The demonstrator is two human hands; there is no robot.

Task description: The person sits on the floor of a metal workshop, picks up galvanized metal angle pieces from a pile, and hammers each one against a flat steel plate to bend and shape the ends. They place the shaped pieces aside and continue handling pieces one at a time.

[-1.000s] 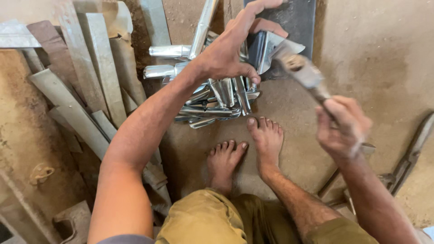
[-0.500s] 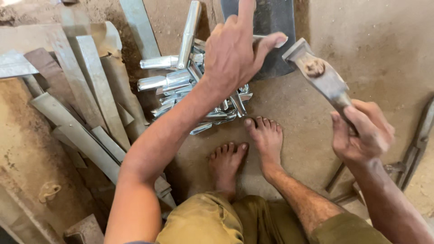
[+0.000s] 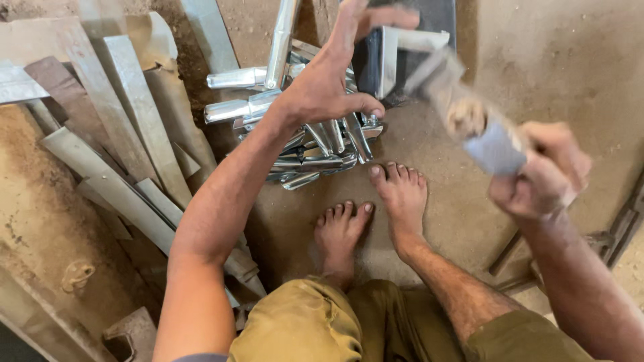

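My left hand (image 3: 335, 80) reaches forward over a heap of shiny metal pieces (image 3: 315, 144) and grips a bent metal piece (image 3: 388, 57) against a dark block (image 3: 429, 27). My right hand (image 3: 543, 171) is closed around the handle of a hammer (image 3: 463, 110), which is blurred in mid-swing with its head close to the held piece. My bare feet (image 3: 376, 208) rest on the dusty ground just below the heap.
Long flat metal strips (image 3: 127, 134) lie fanned out on the left. Shiny tubes (image 3: 241, 77) stick out of the heap's left side. A dark metal bar (image 3: 624, 228) lies at the right edge. Sandy ground (image 3: 550, 60) surrounds everything.
The hammer has swung down and forward toward the piece under my left hand; my right hand has come lower. The left hand keeps its hold on the metal piece.
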